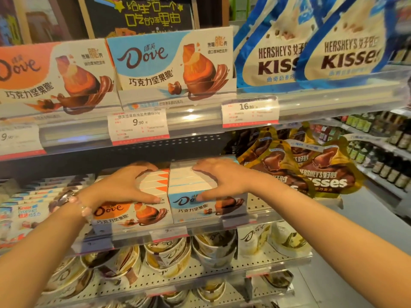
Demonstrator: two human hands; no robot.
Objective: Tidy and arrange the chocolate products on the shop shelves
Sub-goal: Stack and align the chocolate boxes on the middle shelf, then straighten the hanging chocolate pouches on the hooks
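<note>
Left hands: the left hand [124, 185] lies at the centre of the frame on top of the orange Dove box stack [133, 210], thumb curled down over its front face and fingers wrapped over the back edge, gripping it.
Right hands: the right hand [222, 178] sits just right of centre on the blue Dove box stack [200, 205], thumb pressed on the front face and fingers curled over the top, gripping it.
Stacks: the two Dove stacks stand side by side, touching, on the middle shelf [258, 205] at the centre of the frame.
Wrist: a beaded bracelet [83, 207] circles the left wrist.
Right of centre: brown-and-gold Hershey's Kisses bags [311, 172] stand just beside the blue stack.
Left edge: Kinder boxes [26, 210] lie on the same shelf.
Upper frame: large orange Dove display box [51, 74] and blue Dove display box [171, 63] stand on the top shelf, blue-and-white Hershey's Kisses bags [311, 45] at the upper right.
Price tags: a 9.90 tag [139, 126] and a 16.80 tag [250, 111] hang on the top shelf rail.
Lower frame: Dove tubs [166, 256] fill the shelf below.
</note>
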